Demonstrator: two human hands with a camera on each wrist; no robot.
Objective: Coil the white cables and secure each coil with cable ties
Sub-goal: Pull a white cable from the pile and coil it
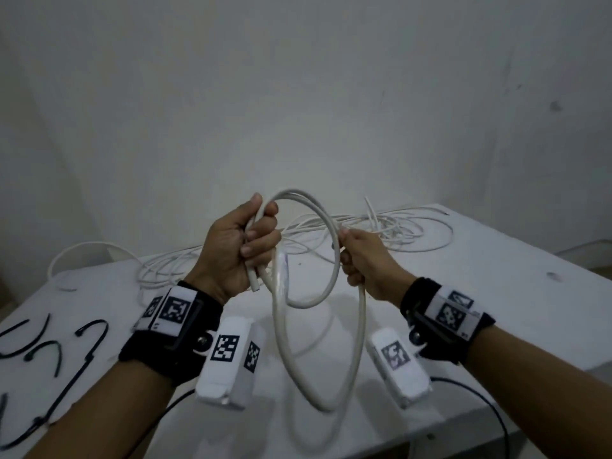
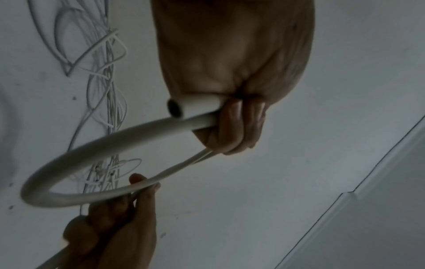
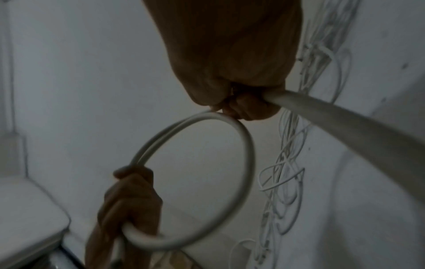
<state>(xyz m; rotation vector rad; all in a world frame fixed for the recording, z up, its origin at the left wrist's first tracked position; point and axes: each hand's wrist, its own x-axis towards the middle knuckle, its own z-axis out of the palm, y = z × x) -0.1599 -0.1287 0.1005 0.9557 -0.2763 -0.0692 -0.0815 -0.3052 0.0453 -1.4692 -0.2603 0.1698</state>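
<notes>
Left hand [image 1: 233, 246]: clenched around the thick white cable [image 1: 335, 260], its cut end gripped too.
Right hand [image 1: 366, 260]: the same cable was grasped on the loop's other side.
Thick white cable: held looped above the counter [image 1: 496, 293].
Thin white cables [image 1: 390, 226]: tangled on the counter behind the loop.
Black cable ties [image 1: 66, 356]: lay left of the loop.

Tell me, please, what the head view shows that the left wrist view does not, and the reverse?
Only the head view shows the black cable ties lying on the table at the left, the marker-tagged wristbands, and the lower loop of the thick white cable hanging below the hands. Only the left wrist view shows the cable's hollow cut end face-on. Both show the left hand and the right hand gripping the cable loop, with the tangle of thin white cables on the table behind.
</notes>
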